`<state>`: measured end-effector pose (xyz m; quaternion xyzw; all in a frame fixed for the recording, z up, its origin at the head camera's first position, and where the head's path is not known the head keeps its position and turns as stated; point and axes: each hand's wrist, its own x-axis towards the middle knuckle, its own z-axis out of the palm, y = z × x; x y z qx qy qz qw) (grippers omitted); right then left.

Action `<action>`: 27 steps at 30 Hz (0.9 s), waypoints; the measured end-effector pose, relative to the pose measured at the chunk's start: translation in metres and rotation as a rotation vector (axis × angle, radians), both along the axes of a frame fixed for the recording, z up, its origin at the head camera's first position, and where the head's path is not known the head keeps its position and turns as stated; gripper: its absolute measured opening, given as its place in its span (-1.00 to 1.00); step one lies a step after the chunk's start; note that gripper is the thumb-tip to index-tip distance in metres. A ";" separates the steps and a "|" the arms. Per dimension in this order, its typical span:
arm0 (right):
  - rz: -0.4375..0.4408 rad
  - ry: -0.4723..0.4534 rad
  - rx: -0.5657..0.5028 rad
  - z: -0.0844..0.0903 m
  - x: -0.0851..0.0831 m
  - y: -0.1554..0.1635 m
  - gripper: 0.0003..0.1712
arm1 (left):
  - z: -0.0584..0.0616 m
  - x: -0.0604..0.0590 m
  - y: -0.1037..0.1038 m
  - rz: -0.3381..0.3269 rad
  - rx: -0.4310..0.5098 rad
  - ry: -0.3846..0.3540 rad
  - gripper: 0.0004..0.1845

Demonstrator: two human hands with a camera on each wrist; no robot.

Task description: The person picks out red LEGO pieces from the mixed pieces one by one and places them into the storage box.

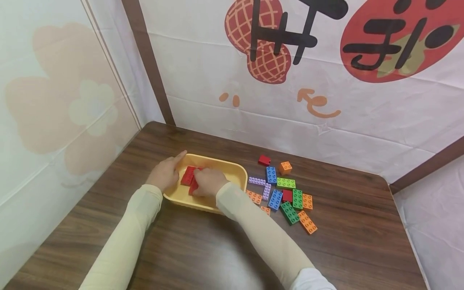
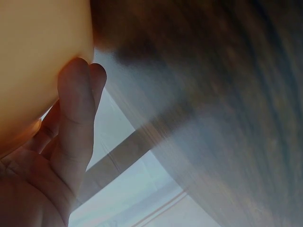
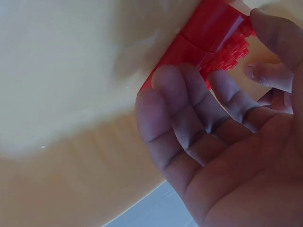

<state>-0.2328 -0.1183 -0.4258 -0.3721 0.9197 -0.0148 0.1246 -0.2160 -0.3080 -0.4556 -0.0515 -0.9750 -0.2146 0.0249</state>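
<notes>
A yellow plastic tray (image 1: 232, 171) stands on the wooden table. At its left end my left hand (image 1: 164, 174) holds the rim, with fingers (image 2: 75, 99) pressed along the outer wall in the left wrist view. Inside lie red toy bricks (image 1: 187, 176), close together near the left end. My right hand (image 1: 209, 182) reaches into the tray and pinches a red brick (image 3: 213, 26) between thumb and fingers. Studs show along one side of the red bricks in the right wrist view. Part of the held brick is hidden behind the fingers.
Right of the tray, loose bricks lie scattered: blue (image 1: 271, 175), lime green (image 1: 286, 183), dark green (image 1: 290, 212), orange (image 1: 307, 222), thin purple (image 1: 266, 191) and red (image 1: 264, 160). My right forearm (image 1: 261, 233) passes in front of them. A printed cloth (image 1: 203, 72) hangs behind the table.
</notes>
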 end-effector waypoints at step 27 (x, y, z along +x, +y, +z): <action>-0.054 0.101 -0.120 0.031 -0.001 0.024 -0.25 | 0.004 0.000 0.000 0.014 0.023 -0.087 -0.20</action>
